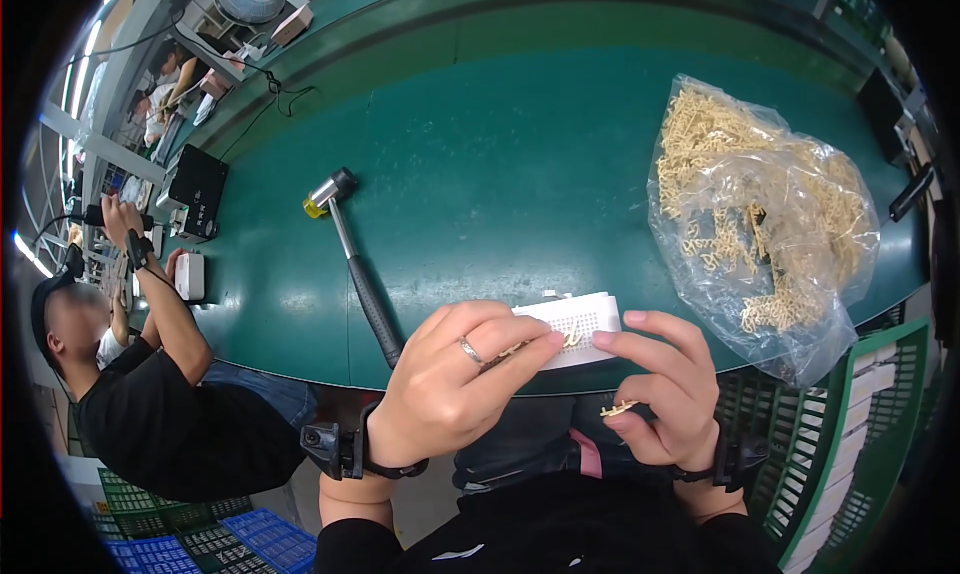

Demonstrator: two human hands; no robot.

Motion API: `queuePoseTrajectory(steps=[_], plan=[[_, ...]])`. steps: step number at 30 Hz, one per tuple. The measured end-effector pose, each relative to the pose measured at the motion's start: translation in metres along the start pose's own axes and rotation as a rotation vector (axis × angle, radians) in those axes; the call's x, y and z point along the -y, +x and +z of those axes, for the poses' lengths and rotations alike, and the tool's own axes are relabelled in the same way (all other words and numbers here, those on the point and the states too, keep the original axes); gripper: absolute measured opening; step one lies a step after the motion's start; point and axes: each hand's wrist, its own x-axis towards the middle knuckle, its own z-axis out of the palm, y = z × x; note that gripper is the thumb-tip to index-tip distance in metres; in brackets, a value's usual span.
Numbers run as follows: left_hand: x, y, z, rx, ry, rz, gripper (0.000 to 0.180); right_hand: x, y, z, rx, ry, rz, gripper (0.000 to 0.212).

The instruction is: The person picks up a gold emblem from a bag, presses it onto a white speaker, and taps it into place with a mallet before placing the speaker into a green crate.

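Note:
A white block-like casing [598, 311] with a dotted grille face lies at the table's near edge, between my hands. A gold script-lettering piece [571, 336] rests against its grille. My left hand [455, 374] is closed, its thumb and fingers pinching the left part of that lettering, most of which they cover. My right hand [665, 384] presses its index fingertip on the casing's right end. Lower down, the same hand's thumb and curled fingers pinch a second small gold piece [618, 410], held apart from the casing.
A clear plastic bag [700, 274] full of gold lettering pieces lies open on the green table [500, 174] at right. A mallet [365, 284] lies left of my hands. A co-worker [170, 404] sits at left near a black box [196, 194]. Green crates [850, 454] stand at lower right.

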Motion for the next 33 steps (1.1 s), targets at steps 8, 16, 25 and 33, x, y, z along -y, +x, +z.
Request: queuePoseTrajectory(steps=[8,16,25,33], plan=[[0.012,-0.015,-0.012,0.154,0.095,0.112,0.031,-0.011,0.017,-0.007,0.21,-0.072,-0.143,0.031],[0.047,-0.08,-0.019,-0.038,0.061,-0.378,0.06,-0.027,0.019,0.001,0.059,0.262,0.133,0.036],[0.106,-0.137,-0.049,-0.077,0.443,-0.785,0.055,-0.038,0.04,0.026,0.007,0.286,0.394,0.043],[-0.001,-0.085,-0.091,-0.275,-0.654,-1.0,0.044,-0.061,0.047,0.03,-0.189,0.103,0.306,0.036]])
